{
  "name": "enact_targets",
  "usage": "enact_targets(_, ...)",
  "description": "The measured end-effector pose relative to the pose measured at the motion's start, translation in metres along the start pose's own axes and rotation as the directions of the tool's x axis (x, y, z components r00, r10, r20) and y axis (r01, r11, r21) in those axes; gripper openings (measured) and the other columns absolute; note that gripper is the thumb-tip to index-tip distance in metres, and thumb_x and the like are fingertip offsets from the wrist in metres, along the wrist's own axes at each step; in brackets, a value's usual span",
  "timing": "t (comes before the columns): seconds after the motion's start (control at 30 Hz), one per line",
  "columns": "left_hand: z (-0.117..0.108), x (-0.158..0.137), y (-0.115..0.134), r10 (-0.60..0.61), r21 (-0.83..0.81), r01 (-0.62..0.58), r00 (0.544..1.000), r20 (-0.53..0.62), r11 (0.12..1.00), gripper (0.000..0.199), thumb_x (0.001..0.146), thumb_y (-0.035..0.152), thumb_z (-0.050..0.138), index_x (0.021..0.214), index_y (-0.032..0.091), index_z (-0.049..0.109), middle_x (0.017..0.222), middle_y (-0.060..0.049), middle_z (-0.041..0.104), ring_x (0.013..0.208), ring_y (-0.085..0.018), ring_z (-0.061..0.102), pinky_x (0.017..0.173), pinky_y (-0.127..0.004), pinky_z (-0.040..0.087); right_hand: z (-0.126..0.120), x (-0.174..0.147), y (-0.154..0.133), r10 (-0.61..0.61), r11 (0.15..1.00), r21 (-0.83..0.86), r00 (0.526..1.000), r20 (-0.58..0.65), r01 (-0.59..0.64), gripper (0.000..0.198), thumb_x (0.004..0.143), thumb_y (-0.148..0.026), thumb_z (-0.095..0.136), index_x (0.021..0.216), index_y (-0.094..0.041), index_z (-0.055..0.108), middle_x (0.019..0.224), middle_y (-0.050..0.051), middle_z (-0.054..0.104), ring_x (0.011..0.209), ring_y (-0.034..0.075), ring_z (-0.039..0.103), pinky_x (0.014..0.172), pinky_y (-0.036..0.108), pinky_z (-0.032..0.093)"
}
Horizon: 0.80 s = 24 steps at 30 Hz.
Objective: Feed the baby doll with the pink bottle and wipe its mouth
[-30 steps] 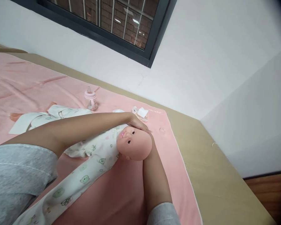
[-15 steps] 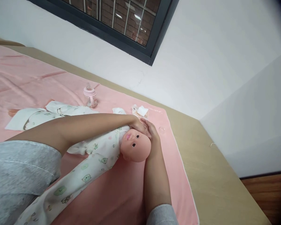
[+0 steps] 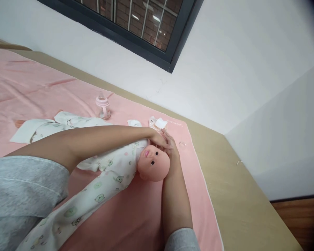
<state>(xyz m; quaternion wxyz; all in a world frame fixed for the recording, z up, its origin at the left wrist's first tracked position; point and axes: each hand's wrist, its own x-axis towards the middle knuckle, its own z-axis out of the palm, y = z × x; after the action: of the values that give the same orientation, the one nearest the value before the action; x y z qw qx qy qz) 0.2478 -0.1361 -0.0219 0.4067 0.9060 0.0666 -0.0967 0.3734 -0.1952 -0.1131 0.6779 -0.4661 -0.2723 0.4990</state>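
A baby doll (image 3: 155,167) in a white, animal-printed outfit lies on its back on a pink blanket (image 3: 136,216), its bald head toward the right. Across its body stretches my left arm. My left hand (image 3: 159,140) rests on the far side of the doll's head, fingers extended and partly hidden. There it meets my right hand (image 3: 170,143), whose fingers are stretched out and overlap the left fingertips. The doll's crown lies against my right wrist. I see nothing held between the two hands.
A pink-capped baby bottle (image 3: 103,107) stands beyond the doll's legs. A clear packet with a white square (image 3: 161,123) lies just past my hands, near a small clear ring (image 3: 182,144). The tan tabletop (image 3: 232,195) borders the blanket, with a wall and window (image 3: 170,62) behind.
The whole view has shifted slightly to the right. Both hands stay at the doll's head; the left fingers reach a little further over the right hand.
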Motion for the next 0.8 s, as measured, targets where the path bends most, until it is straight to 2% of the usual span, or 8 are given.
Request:
enact_targets(0.13, -0.019, -0.012, 0.009, -0.033, 0.039, 0.033, 0.999, 0.010, 0.999, 0.059, 0.088, 0.066, 0.049, 0.098, 0.014, 0.074, 0.082, -0.010, 0.075, 0.073, -0.022, 0.069, 0.072, -0.032, 0.055, -0.003, 0.002, 0.000, -0.067, 0.998, -0.005, 0.996, 0.058, 0.067, 0.033, 0.077, -0.028, 0.067, 0.109, -0.021, 0.068, 0.097, 0.003, 0.075, 0.100, 0.018, 0.071, 0.100, 0.036, 0.054)
enact_targets(0.27, -0.037, -0.035, 0.013, -0.026, 0.107, 0.047, 0.981, -0.194, 0.993, 0.058, 0.087, 0.064, 0.048, 0.097, 0.011, 0.069, 0.090, -0.012, 0.074, 0.073, -0.020, 0.067, 0.071, -0.029, 0.051, -0.002, -0.001, -0.002, -0.176, 0.980, 0.103, 0.982, 0.068, 0.168, 0.020, 0.079, -0.032, 0.069, 0.096, -0.020, 0.069, 0.101, 0.005, 0.074, 0.105, 0.018, 0.068, 0.101, 0.037, 0.054)
enact_targets(0.4, -0.049, -0.059, 0.011, -0.011, 0.171, 0.095, 0.898, -0.439, 0.981, 0.050, 0.090, 0.056, 0.046, 0.090, 0.011, 0.068, 0.093, -0.012, 0.072, 0.083, -0.023, 0.066, 0.078, -0.030, 0.047, 0.002, -0.005, -0.011, -0.220, 0.964, 0.155, 0.976, 0.000, 0.217, 0.024, 0.075, -0.038, 0.077, 0.087, -0.020, 0.069, 0.099, 0.006, 0.073, 0.103, 0.019, 0.067, 0.103, 0.038, 0.053)
enact_targets(0.47, -0.052, -0.067, 0.007, -0.002, 0.171, 0.109, 0.850, -0.527, 0.979, 0.049, 0.091, 0.054, 0.044, 0.098, 0.011, 0.067, 0.102, -0.014, 0.071, 0.094, -0.026, 0.065, 0.084, -0.033, 0.046, 0.004, -0.007, -0.018, -0.235, 0.962, 0.135, 0.971, -0.037, 0.238, 0.027, 0.068, -0.038, 0.082, 0.079, -0.020, 0.067, 0.088, 0.004, 0.072, 0.094, 0.017, 0.067, 0.097, 0.035, 0.055)
enact_targets(0.53, -0.052, -0.073, 0.002, 0.012, 0.153, 0.095, 0.814, -0.581, 0.984, 0.053, 0.089, 0.054, 0.047, 0.117, 0.011, 0.061, 0.114, -0.015, 0.068, 0.105, -0.028, 0.062, 0.088, -0.035, 0.045, 0.008, -0.009, -0.028, -0.249, 0.963, 0.101, 0.968, -0.034, 0.251, 0.029, 0.062, -0.036, 0.087, 0.073, -0.020, 0.065, 0.079, 0.002, 0.070, 0.084, 0.015, 0.066, 0.088, 0.030, 0.057)
enact_targets(0.6, -0.051, -0.076, -0.002, 0.032, 0.127, 0.057, 0.796, -0.605, 0.990, 0.064, 0.086, 0.053, 0.053, 0.134, 0.012, 0.049, 0.126, -0.017, 0.062, 0.114, -0.029, 0.059, 0.090, -0.034, 0.046, 0.014, -0.015, -0.040, -0.252, 0.967, 0.046, 0.968, 0.011, 0.251, 0.031, 0.057, -0.035, 0.089, 0.071, -0.020, 0.065, 0.075, 0.000, 0.068, 0.077, 0.014, 0.063, 0.079, 0.027, 0.058)
enact_targets(0.67, -0.049, -0.078, -0.005, 0.055, 0.102, 0.009, 0.794, -0.606, 0.995, 0.072, 0.082, 0.051, 0.059, 0.141, 0.013, 0.041, 0.134, -0.017, 0.057, 0.122, -0.028, 0.055, 0.092, -0.033, 0.047, 0.023, -0.023, -0.054, -0.244, 0.969, -0.028, 0.967, 0.074, 0.246, 0.032, 0.055, -0.034, 0.090, 0.069, -0.020, 0.064, 0.073, -0.001, 0.066, 0.072, 0.013, 0.061, 0.073, 0.026, 0.057)
enact_targets(0.8, -0.049, -0.084, -0.005, 0.164, 0.057, -0.157, 0.843, -0.512, 0.986, 0.070, 0.077, 0.044, 0.068, 0.136, 0.016, 0.047, 0.144, -0.015, 0.050, 0.133, -0.027, 0.047, 0.103, -0.034, 0.042, 0.043, -0.044, -0.080, -0.252, 0.943, -0.178, 0.952, 0.173, 0.282, 0.033, 0.054, -0.031, 0.090, 0.071, -0.021, 0.064, 0.080, -0.002, 0.065, 0.073, 0.012, 0.060, 0.071, 0.026, 0.055)
